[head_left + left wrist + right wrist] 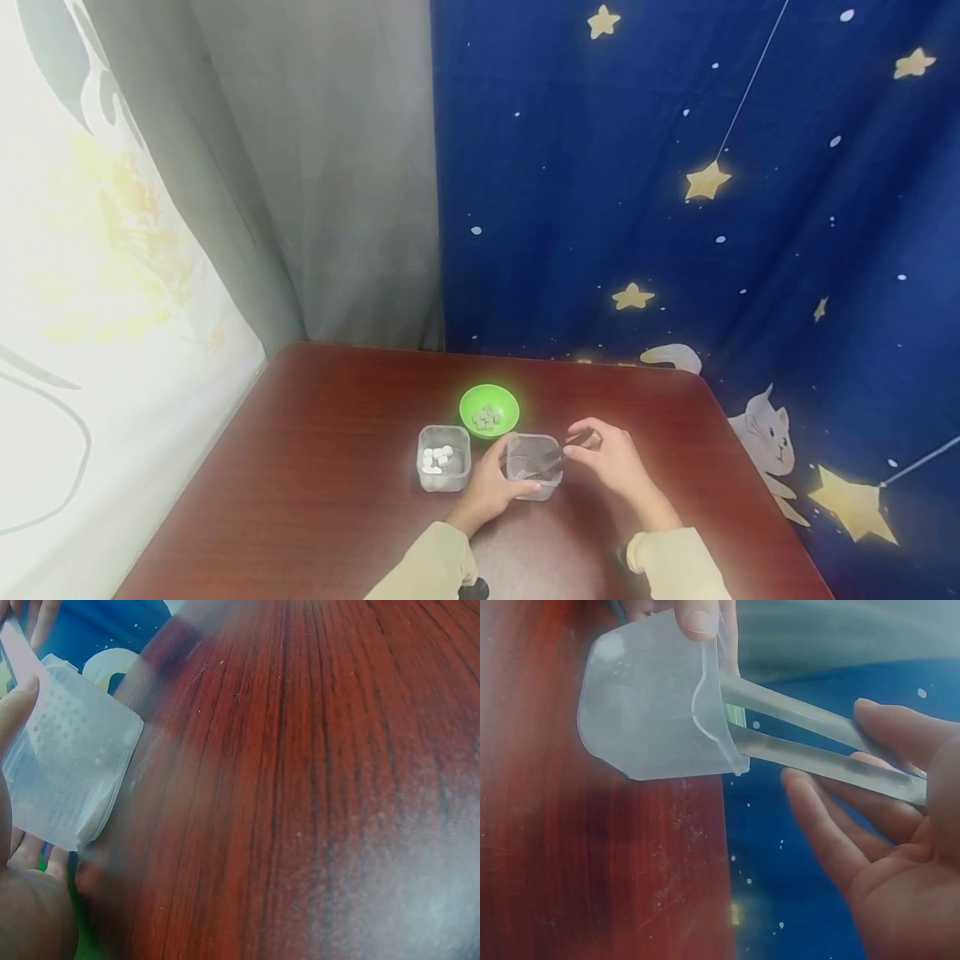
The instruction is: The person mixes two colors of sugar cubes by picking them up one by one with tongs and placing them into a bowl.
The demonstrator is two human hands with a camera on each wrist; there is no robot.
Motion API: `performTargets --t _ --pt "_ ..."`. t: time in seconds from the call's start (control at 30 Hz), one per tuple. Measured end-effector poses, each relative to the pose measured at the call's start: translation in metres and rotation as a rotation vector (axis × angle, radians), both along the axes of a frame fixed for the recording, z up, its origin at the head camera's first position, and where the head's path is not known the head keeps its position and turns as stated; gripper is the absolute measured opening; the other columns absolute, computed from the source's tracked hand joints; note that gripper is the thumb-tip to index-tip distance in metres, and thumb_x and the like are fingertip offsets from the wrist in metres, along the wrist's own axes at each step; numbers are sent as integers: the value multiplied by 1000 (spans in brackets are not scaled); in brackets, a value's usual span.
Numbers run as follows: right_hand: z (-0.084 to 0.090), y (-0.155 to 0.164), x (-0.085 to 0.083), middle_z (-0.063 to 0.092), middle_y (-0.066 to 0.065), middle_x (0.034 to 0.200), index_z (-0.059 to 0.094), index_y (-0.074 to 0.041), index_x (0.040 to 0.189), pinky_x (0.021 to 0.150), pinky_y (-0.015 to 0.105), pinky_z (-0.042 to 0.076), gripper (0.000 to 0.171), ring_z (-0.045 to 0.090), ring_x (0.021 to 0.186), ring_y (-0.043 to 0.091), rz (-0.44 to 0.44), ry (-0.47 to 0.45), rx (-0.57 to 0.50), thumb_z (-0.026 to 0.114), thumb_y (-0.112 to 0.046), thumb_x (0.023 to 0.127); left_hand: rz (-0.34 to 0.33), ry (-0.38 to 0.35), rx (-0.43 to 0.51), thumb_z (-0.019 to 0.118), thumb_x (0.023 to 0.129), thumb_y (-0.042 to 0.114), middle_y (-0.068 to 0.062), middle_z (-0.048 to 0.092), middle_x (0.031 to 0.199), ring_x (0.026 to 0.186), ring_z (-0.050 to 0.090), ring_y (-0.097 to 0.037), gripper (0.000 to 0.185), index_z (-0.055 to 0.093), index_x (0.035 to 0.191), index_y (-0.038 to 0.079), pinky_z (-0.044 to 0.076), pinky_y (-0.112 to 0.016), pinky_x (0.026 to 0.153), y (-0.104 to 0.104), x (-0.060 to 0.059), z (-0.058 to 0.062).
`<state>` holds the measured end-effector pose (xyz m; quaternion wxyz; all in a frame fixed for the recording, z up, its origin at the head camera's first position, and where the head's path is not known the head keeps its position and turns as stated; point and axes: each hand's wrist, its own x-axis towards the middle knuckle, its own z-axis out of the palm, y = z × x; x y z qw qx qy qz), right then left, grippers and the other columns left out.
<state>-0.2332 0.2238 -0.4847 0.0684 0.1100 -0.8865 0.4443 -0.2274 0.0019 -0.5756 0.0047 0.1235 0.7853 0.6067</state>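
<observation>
A dark blue curtain printed with yellow stars (570, 208) hangs behind the far edge of a reddish-brown wood-grain table (337, 408), whose widest open stretch runs from the containers to its left edge, with a narrower one right of the right hand (615, 460). The right hand pinches silver metal tongs (817, 764), thumb on one arm and fingers on the other. The left hand (489, 490) grips a clear square plastic container (542, 491), thumb on the near side, fingers round the far-left one. This container stands well inside the table's edges, the tongs' tips within its rim. Left of the left hand is a second clear square container (444, 482) with small white pieces (438, 456); just behind, between the two, a round bright-green bowl (498, 397) holds small grey cubes (486, 418).
</observation>
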Motion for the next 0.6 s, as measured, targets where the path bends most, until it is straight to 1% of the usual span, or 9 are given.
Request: performTargets --t 0.17,0.27,0.4,0.53,0.6 --pt "1 -1 0 70 -6 79 70 -11 98 58 29 53 24 65 68 11 6 -5 9 82 -11 77 6 2 -11 89 67 35 -4 59 127 114 57 -22 92 43 144 12 44 -39 98 0 0 0" --pt "-3 0 1 70 -7 78 71 -13 96 59 28 53 23 66 68 10 -8 18 4 82 -11 76 8 5 -9 89 67 35 -5 59 128 114 57 -22 92 44 144 12 44 -40 98 -1 0 0" --pt "-9 0 3 71 -7 78 70 -18 93 59 28 53 22 67 67 10 -35 65 -24 83 -12 76 3 8 12 89 67 33 -7 58 129 115 57 -24 91 44 143 10 46 -41 96 -1 0 0" --pt "-14 -1 4 72 -6 82 70 -18 91 59 28 54 21 68 68 10 -63 90 -67 83 -11 76 -7 2 38 90 67 30 -7 59 128 114 58 -24 91 44 143 8 47 -41 95 -2 -1 0" --pt "-15 -2 4 72 -6 85 70 -18 91 60 28 54 20 69 69 10 -80 88 -87 82 -12 77 -12 1 52 90 67 28 -7 60 126 112 59 -24 91 44 143 7 48 -41 94 -2 -1 -1"
